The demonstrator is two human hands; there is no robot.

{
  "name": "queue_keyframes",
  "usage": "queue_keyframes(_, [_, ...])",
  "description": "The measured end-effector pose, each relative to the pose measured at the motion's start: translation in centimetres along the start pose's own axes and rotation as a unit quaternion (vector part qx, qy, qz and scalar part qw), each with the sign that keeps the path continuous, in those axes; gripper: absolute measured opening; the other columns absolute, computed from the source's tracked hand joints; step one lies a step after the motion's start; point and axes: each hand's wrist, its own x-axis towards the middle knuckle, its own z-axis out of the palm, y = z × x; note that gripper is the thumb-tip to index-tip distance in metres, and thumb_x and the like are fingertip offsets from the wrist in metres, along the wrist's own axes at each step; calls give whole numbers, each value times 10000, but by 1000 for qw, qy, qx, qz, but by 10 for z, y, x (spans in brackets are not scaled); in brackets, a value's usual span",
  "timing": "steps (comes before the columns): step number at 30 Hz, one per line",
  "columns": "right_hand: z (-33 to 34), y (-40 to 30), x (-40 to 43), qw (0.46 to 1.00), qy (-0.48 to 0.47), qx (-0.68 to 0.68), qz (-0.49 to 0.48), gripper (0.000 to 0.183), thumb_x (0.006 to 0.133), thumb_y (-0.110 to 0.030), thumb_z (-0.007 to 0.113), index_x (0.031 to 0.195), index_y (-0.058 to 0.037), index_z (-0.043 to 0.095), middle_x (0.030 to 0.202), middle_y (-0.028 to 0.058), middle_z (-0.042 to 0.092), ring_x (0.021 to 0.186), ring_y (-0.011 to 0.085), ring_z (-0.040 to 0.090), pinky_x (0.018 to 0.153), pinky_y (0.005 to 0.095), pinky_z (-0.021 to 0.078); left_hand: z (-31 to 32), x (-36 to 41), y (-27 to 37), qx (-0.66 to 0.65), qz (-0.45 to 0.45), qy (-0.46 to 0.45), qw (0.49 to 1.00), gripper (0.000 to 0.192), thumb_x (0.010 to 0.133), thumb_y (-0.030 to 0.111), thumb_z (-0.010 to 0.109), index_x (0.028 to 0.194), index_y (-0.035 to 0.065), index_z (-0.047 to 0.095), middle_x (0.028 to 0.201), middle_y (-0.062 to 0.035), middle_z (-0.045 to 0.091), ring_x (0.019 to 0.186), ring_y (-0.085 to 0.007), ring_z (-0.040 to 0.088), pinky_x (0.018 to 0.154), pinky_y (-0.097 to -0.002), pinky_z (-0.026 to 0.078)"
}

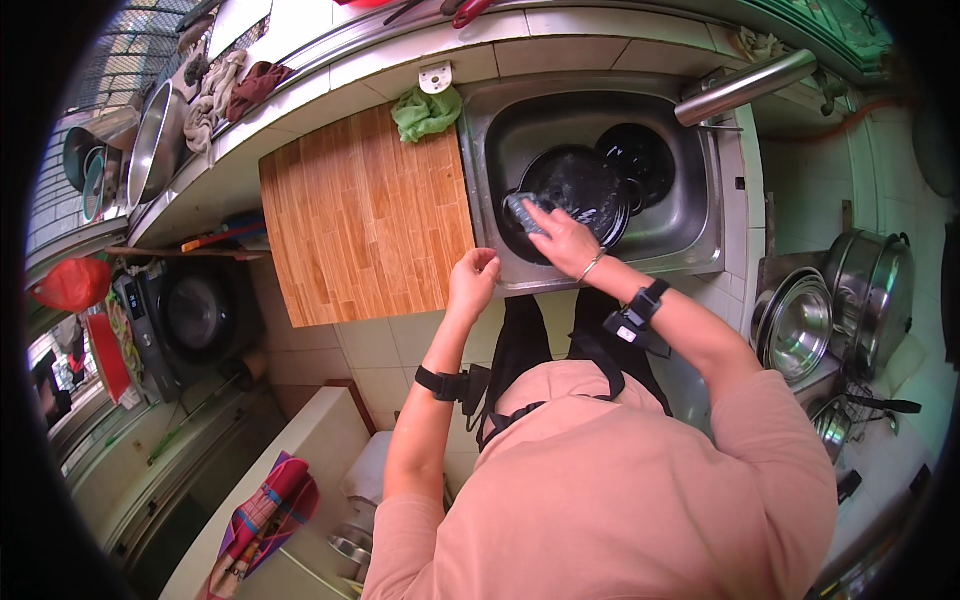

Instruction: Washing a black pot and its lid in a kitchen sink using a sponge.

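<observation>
My right hand (570, 244) grips a grey-blue scrubbing pad (527, 214) against the left rim of a black two-handled pot (574, 184). Soapy wet streaks show on the pot's dark surface. It lies in the stainless steel sink (694, 217), partly overlapping a smaller round black piece of cookware (641, 165). My left hand (474, 283) is loosely curled at the sink's front left corner, near the right edge of a wooden board (360, 225). Nothing shows in its fingers.
A green cloth (426, 114) lies at the board's back corner. The metal faucet (746, 88) juts over the sink's back right. Steel bowls (799, 326) and a large steel pot (874, 300) stand to the right. Another steel bowl (154, 146) leans on the ledge at left.
</observation>
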Motion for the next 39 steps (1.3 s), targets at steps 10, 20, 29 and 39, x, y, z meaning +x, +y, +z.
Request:
queue_keyframes(10, [-14,63,84,930,184,-317,38,494,805,-128,496,1289,-220,462,857,162,541,717,314,593,622,418,497,10,-4,-2,10,12,4,1000,247,880,153,585,1085,15,573,933,-54,638,750,-129,624,596,-241,486])
queue_keyframes(20, [-64,104,-8,943,91,-250,201,507,783,-187,561,1278,-148,455,979,228,539,853,384,574,770,449,483,51,42,17,-13,10,53,998,622,853,134,589,1388,23,292,1306,-152,460,801,-185,630,625,-301,515])
queue_keyframes(29, [-49,141,-7,925,244,178,229,511,800,-298,610,1252,-141,427,1068,248,599,993,416,572,859,434,440,50,61,41,-201,-94,0,975,381,863,47,536,1218,8,405,943,-71,555,716,-174,615,571,-259,506])
queue_keyframes(39, [-49,164,-10,909,226,265,230,448,802,-252,588,1190,-40,518,1044,217,618,960,359,596,833,394,452,37,52,112,-251,-73,-5,965,290,781,-28,553,1064,23,511,786,-8,585,530,-45,472,455,-177,365])
